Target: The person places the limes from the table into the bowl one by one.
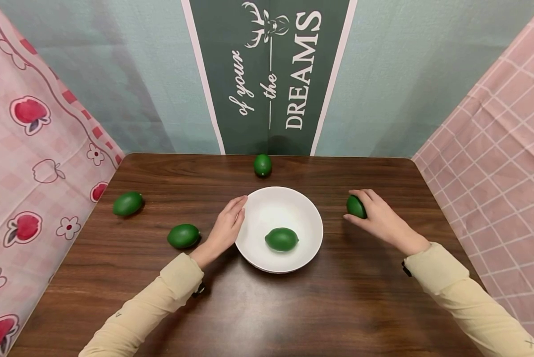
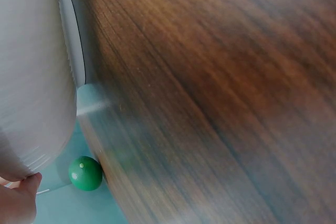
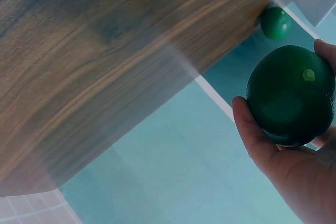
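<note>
A white bowl point(image 1: 309, 213) stands in the middle of the table with one green lime point(image 1: 282, 239) lying inside it. My left hand point(image 1: 224, 225) rests against the bowl's left side, its fingers straight along the rim. In the left wrist view, the bowl's outer wall point(image 2: 34, 77) fills the left edge, with a bit of the hand point(image 2: 18, 203) below. To the right of the bowl, my right hand point(image 1: 378, 215) grips another lime point(image 1: 355, 207) between thumb and fingers. The right wrist view shows this lime point(image 3: 291, 95) large, the thumb and fingers around it.
Behind the bowl, near the table's back edge, lies a lime point(image 1: 263, 165). Two more are on the left: one lime point(image 1: 184, 236) close to my left wrist, another lime point(image 1: 128, 204) farther out. Patterned cloths point(image 1: 159, 74) hang around the brown wooden table point(image 1: 338, 307).
</note>
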Tool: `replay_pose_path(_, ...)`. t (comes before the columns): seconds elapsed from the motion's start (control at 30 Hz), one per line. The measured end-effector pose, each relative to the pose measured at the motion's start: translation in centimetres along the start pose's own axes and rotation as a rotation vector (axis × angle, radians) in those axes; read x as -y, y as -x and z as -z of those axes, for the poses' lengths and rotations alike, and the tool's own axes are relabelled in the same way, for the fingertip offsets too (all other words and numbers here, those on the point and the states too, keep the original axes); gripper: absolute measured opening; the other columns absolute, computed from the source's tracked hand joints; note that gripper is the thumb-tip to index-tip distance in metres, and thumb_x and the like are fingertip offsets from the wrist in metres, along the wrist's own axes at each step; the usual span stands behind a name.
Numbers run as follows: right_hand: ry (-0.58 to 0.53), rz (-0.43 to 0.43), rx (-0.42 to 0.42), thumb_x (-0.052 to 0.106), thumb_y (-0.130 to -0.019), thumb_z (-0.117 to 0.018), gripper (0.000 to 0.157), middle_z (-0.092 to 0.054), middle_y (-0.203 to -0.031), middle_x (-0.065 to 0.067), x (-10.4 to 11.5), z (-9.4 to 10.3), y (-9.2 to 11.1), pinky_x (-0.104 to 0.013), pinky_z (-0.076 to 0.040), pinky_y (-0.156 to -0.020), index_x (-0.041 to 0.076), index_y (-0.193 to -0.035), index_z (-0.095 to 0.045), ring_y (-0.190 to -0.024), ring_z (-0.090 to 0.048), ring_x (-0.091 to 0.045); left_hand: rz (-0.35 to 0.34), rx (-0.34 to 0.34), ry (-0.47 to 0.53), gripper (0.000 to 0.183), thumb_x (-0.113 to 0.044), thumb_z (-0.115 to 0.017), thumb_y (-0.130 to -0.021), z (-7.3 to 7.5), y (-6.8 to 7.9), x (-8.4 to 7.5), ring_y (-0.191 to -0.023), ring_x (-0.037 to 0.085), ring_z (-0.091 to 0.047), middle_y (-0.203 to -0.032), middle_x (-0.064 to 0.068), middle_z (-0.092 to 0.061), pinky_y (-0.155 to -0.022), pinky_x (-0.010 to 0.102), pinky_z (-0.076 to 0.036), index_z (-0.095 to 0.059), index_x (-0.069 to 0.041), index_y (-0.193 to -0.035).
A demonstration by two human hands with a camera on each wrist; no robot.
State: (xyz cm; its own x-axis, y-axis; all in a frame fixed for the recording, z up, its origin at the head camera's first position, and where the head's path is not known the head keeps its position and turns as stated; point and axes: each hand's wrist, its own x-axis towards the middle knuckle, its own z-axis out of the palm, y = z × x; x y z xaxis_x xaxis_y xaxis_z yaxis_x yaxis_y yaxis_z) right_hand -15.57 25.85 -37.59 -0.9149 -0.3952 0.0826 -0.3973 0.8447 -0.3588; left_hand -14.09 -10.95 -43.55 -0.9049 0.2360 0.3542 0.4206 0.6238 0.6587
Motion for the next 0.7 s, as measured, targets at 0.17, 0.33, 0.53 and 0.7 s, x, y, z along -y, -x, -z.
replay_pose_path(0.17, -0.001, 0.027, -0.015, 0.028, -0.083, -0.067, 0.062, -0.044, -0.118, -0.023, 0.5, 0.1, -0.1, -0.049, -0.046, -0.073, -0.002, -0.13, -0.041, -0.098, -0.05, -0.036, -0.001, -0.003, 0.0, 0.036, -0.008, -0.041, -0.096, 0.0, 0.0, 0.0, -0.12, 0.027, -0.046, -0.129, 0.017, -0.048, -0.1, 0.037, -0.037, -0.047, 0.006, -0.129)
replay_pose_path(0.33, -0.01, 0.038, -0.02, 0.03, -0.083, -0.066, 0.061, -0.044, -0.119, -0.022, 0.9, 0.1, -0.2, -0.048, -0.046, -0.074, -0.002, -0.129, -0.042, -0.098, -0.05, -0.036, 0.0, -0.004, 0.0, 0.036, -0.008, -0.041, -0.096, 0.0, 0.0, -0.1, -0.119, 0.027, -0.046, -0.129, 0.017, -0.049, -0.1, 0.036, -0.037, -0.047, 0.005, -0.129)
replay_pose_path(0.53, -0.014, 0.057, -0.038, 0.03, -0.082, -0.067, 0.061, -0.045, -0.118, -0.021, 1.3, 0.1, -0.4, -0.047, -0.047, -0.073, 0.0, -0.129, -0.043, -0.097, -0.051, -0.034, -0.002, -0.007, -0.006, 0.036, -0.007, -0.041, -0.096, 0.0, 0.0, 0.0, -0.119, 0.027, -0.046, -0.129, 0.017, -0.049, -0.1, 0.036, -0.037, -0.047, 0.006, -0.129)
replay_pose_path(0.7, -0.018, 0.08, -0.056, 0.028, -0.081, -0.069, 0.06, -0.046, -0.117, -0.02, 1.7, 0.2, -0.6, -0.045, -0.047, -0.072, 0.0, -0.128, -0.044, -0.095, -0.051, -0.032, -0.004, -0.009, -0.008, 0.036, -0.007, -0.041, -0.095, 0.0, 0.0, -0.1, -0.119, 0.027, -0.046, -0.128, 0.017, -0.049, -0.1, 0.037, -0.037, -0.048, 0.006, -0.128)
